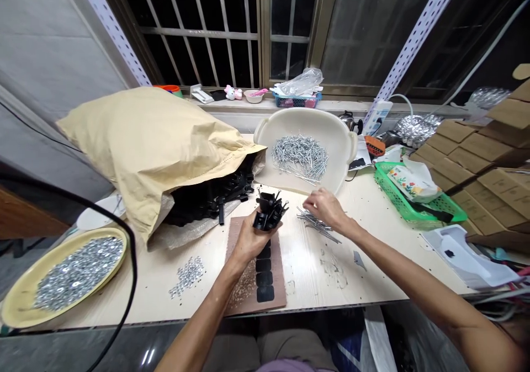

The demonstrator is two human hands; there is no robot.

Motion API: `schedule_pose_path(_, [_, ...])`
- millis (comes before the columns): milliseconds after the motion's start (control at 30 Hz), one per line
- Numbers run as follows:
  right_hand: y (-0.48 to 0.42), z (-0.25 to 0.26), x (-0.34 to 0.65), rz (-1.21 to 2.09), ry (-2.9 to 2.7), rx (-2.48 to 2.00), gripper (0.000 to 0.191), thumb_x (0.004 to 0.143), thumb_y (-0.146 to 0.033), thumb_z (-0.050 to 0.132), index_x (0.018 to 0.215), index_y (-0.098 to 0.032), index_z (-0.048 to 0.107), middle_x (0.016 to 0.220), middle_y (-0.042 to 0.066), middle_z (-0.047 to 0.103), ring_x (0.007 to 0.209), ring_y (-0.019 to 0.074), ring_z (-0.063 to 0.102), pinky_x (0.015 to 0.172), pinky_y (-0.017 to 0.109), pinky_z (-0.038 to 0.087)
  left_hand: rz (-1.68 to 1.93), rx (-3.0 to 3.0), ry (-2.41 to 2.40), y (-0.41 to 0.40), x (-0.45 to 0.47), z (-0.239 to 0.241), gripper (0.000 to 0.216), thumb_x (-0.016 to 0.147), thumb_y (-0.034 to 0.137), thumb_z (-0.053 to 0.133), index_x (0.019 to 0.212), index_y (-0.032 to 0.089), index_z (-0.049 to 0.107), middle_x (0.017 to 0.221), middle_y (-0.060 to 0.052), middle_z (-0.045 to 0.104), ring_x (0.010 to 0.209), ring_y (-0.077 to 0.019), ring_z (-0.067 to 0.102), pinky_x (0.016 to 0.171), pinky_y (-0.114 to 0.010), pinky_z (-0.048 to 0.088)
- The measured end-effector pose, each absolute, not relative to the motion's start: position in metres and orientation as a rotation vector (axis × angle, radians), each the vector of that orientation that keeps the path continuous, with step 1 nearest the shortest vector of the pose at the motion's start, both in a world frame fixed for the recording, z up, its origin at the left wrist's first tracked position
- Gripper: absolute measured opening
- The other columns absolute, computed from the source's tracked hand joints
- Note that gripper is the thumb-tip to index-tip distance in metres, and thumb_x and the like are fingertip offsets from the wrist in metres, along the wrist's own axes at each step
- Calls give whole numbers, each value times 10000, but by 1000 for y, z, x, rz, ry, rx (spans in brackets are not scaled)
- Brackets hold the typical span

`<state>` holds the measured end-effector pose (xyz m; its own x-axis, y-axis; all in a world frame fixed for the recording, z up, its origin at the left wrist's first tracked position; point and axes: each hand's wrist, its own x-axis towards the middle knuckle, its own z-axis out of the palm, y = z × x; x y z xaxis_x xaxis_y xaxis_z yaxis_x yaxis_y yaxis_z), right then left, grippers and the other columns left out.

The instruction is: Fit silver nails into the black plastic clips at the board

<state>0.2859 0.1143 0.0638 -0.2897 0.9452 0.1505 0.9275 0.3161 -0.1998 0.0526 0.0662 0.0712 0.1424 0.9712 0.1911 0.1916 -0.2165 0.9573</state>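
Note:
My left hand [256, 237] is closed around a bunch of black plastic parts [270, 212], some with thin metal pins sticking out of their tops. Below it lies a brown board [273, 300] with a row of black rounded squares [265, 279]. My right hand [325, 209] is bent with its fingertips together, over the end of a small pile of long metal pins [318, 226] on the table. Whether a pin is between those fingers is too small to tell. Behind it, a white basin [285, 119] leans with many more pins [302, 154] inside.
A large tan sack [153, 140] spills black plastic parts [234, 190] at the left. A yellow tray [20, 317] holds metal washers, and a small heap of washers [188, 275] lies nearer. At the right are a green basket [414, 217] and stacked cardboard boxes [488, 145].

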Motion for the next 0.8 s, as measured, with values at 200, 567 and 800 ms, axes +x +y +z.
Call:
schedule_pose_path(200, [124, 21, 279, 105, -2521, -1847, 129, 802, -196, 599, 701, -163, 672, 861, 91, 646, 913, 220, 535, 764, 325, 309, 1166, 1595, 1196, 72, 49, 66, 282, 654, 320, 738, 852, 141, 647, 775, -31, 678, 722, -189, 609, 685, -291, 496])
schedule_pose_path(567, [109, 74, 287, 170, -2131, -1670, 207, 953, -261, 385, 992, -152, 557, 822, 57, 647, 694, 150, 606, 602, 280, 468, 1150, 1403, 1180, 74, 49, 63, 307, 648, 304, 746, 892, 135, 668, 881, -54, 698, 837, -209, 629, 775, -311, 490])
schedule_pose_path(800, [81, 154, 245, 683, -1535, -888, 242, 831, -364, 630, 1001, -224, 529, 833, 11, 653, 721, 138, 657, 687, 310, 589, 1106, 1332, 1177, 75, 64, 59, 236, 644, 251, 730, 837, 131, 665, 822, -39, 683, 775, -194, 617, 708, -295, 485])
